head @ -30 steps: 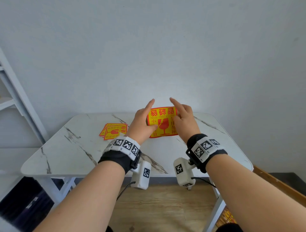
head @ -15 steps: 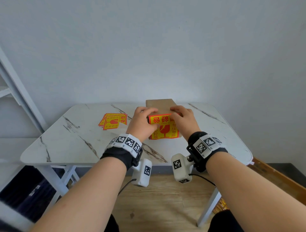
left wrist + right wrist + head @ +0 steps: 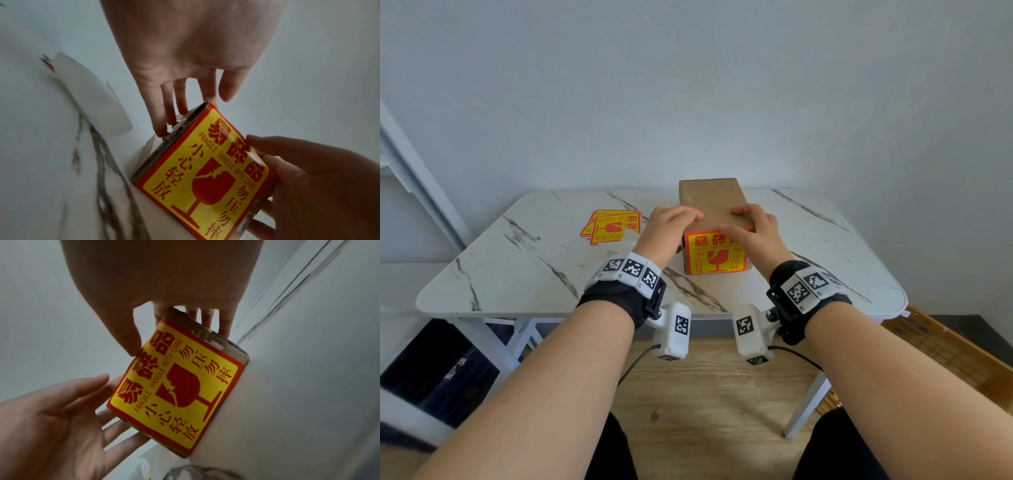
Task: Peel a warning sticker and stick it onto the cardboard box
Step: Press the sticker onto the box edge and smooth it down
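Observation:
A brown cardboard box (image 3: 709, 200) stands on the white marble table (image 3: 544, 274), its short face toward me. The yellow-and-red fragile sticker (image 3: 714, 255) lies flat on that near face. My left hand (image 3: 681, 219) rests at the box's top left edge, fingers straight along its side (image 3: 164, 120). My right hand (image 3: 743, 221) lies over the top right edge, and its thumb (image 3: 128, 339) presses the sticker's upper border. The sticker (image 3: 176, 382) fills both wrist views, and neither hand holds anything.
A small stack of unpeeled stickers (image 3: 613, 226) lies left of the box. A curled white backing sheet (image 3: 92, 97) lies on the table beside my left hand. A white shelf frame (image 3: 410, 178) stands far left, a wooden panel (image 3: 945, 349) low right.
Both hands brought the sticker down from the air onto the box's near face. It now lies flat there, and my fingers have slid to the box's top edge.

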`<state>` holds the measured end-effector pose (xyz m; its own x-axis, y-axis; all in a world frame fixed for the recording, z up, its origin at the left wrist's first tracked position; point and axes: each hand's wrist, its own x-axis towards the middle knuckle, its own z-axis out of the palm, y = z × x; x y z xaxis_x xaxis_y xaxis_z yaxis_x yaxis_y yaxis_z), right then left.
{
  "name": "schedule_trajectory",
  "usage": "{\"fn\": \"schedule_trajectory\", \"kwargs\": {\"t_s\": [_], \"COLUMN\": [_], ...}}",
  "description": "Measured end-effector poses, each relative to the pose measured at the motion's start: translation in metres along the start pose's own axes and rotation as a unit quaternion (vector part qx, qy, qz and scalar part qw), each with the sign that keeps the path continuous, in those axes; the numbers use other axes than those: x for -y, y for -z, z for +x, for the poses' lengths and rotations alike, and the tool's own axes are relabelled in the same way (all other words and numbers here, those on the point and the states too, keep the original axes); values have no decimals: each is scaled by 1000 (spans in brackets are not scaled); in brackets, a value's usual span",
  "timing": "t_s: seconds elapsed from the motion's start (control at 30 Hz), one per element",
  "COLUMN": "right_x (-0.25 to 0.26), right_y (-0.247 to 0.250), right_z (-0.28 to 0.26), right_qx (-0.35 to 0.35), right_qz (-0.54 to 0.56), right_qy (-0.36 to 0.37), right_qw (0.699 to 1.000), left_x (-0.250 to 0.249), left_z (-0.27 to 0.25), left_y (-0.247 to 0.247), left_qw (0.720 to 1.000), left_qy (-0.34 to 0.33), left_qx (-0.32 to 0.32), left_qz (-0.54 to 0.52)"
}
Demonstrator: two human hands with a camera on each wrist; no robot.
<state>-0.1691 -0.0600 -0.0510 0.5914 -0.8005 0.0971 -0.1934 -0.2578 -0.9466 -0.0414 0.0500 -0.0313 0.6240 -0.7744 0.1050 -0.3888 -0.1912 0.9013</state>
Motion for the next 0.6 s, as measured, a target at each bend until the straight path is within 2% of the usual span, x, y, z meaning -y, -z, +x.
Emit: {"fn": "schedule_trajectory", "kwargs": {"t_s": [0.1,0.23,0.43,0.6], "right_x": [-3,-2,-4,-6], "right_y": [-2,-3,-3,-2], "right_z": [1,5,11,10], "right_qx": [-6,-9,-21,-19], "right_qz": [-9,36,58,49], "right_qy": [14,-19,-8,2], "right_qw": [1000,999,998,999], "left_x": [2,3,-1,-2], "left_z": [-1,-1,-4,0], "left_y": [-2,-5,-11,-12], "left_qw": [1000,998,996,998], "left_qy": [-2,-13,-18,11], "left_qx": [-4,-13,-52,-41], "left_qz": [21,66,70,41]}}
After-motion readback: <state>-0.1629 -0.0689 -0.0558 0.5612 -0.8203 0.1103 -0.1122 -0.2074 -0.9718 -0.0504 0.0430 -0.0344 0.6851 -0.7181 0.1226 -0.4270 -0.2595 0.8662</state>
